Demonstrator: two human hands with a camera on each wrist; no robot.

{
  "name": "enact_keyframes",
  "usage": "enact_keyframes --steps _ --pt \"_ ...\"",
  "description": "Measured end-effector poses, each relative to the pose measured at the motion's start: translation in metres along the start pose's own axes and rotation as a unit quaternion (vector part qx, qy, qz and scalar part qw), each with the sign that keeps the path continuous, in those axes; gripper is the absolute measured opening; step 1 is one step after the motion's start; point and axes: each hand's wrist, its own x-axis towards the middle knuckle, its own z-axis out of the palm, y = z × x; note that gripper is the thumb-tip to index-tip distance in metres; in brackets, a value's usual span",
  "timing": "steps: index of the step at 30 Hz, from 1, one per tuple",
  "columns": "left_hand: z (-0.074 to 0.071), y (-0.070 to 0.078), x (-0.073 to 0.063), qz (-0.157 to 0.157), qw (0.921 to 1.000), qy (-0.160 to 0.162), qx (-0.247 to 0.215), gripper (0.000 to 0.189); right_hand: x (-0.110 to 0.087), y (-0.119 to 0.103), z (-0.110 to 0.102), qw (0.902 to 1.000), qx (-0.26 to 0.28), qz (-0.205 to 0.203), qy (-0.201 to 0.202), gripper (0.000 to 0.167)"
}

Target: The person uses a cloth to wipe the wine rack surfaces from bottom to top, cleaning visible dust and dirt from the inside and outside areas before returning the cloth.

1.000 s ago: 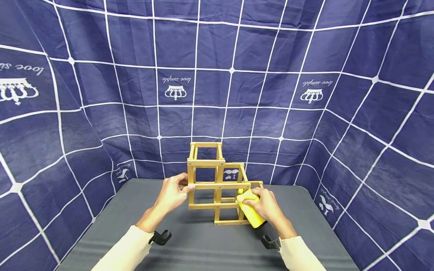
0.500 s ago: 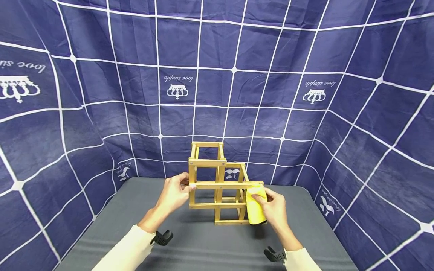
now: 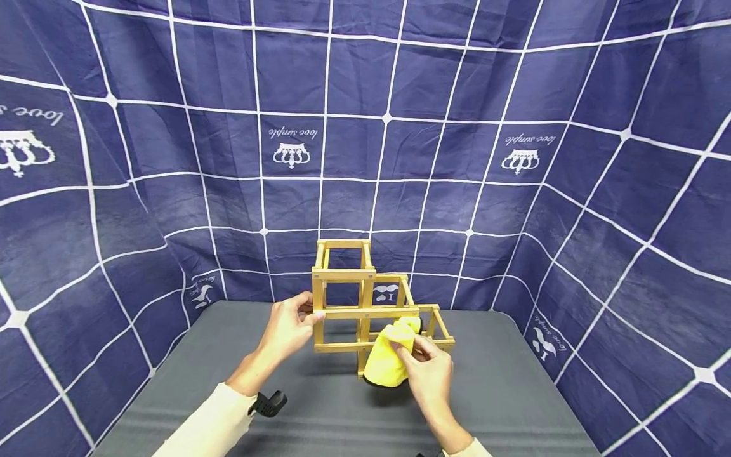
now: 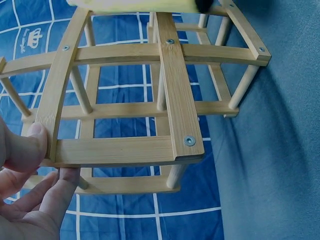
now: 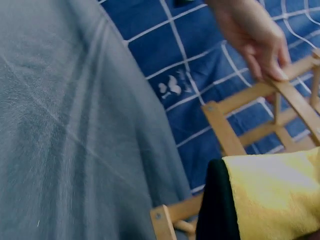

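Observation:
A stepped rack of pale wooden slats and dowels [image 3: 342,275] stands mid-table in the head view. My left hand [image 3: 288,327] grips its left upright, thumb on the front slat and fingers behind, as the left wrist view shows too. My right hand [image 3: 429,374] pinches a yellow cloth [image 3: 385,363] with a dark edge against the rack's lower front, where it covers some lower slats. In the right wrist view, the yellow cloth [image 5: 280,190] lies across the wooden bars, and the left hand [image 5: 255,37] holds the rack's far corner. My right fingers are mostly hidden there.
The rack stands on a grey cloth-covered table [image 3: 320,419]. Behind and at both sides hangs a blue curtain [image 3: 354,152] with white grid lines. A black strap [image 3: 268,404] sits at the left wrist.
My right hand and the yellow cloth first moved slightly right, then swept left along the rack's lower front, uncovering the low right section. My left hand keeps its grip on the upright.

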Motion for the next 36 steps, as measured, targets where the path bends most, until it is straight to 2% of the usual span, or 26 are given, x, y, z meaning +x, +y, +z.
enact_keyframes --steps 4,10,13,15,18,21,25,27,29,30,32,36 --pt "-0.001 -0.002 0.000 0.001 1.0000 -0.004 -0.001 0.008 -0.003 0.002 0.026 0.9999 -0.014 -0.001 -0.009 0.027" --pt "-0.001 -0.003 0.000 0.004 0.9999 -0.011 -0.002 0.010 0.000 0.003 0.054 0.9991 0.004 0.001 -0.041 0.020" --pt "-0.001 -0.004 0.000 0.009 0.9999 -0.011 0.004 0.011 0.002 0.004 0.061 0.9984 -0.027 -0.034 -0.036 0.016" --pt "-0.001 -0.004 0.001 0.013 0.9999 -0.010 0.005 0.011 0.005 0.005 0.063 0.9945 -0.073 -0.070 -0.027 0.015" --pt "-0.002 -0.003 0.001 0.016 0.9998 -0.010 0.003 0.010 0.008 0.006 0.064 0.9797 -0.145 -0.135 -0.031 0.014" --pt "-0.003 -0.004 0.002 0.019 0.9998 -0.010 0.005 0.010 0.011 0.007 0.064 0.9586 -0.210 -0.184 -0.055 0.019" --pt "-0.004 -0.004 0.002 0.022 0.9996 -0.012 0.012 0.009 0.013 0.005 0.061 0.9313 -0.283 -0.210 -0.092 0.024" --pt "-0.005 -0.003 0.002 0.023 0.9996 -0.009 0.013 0.010 0.015 0.004 0.059 0.9215 -0.305 -0.214 -0.109 0.025" --pt "-0.005 -0.003 0.002 0.021 0.9997 -0.006 0.014 0.011 0.016 0.004 0.058 0.9160 -0.317 -0.214 -0.122 0.026" --pt "-0.005 -0.003 0.002 0.020 0.9997 -0.004 0.013 0.011 0.016 0.003 0.058 0.9160 -0.318 -0.209 -0.125 0.026" --pt "-0.004 -0.003 0.001 0.016 0.9998 -0.004 0.012 0.011 0.018 0.002 0.058 0.9262 -0.303 -0.186 -0.125 0.026" --pt "-0.003 -0.003 -0.002 0.006 0.9999 -0.005 0.007 0.010 0.017 0.001 0.059 0.9615 -0.228 -0.118 -0.098 0.017"
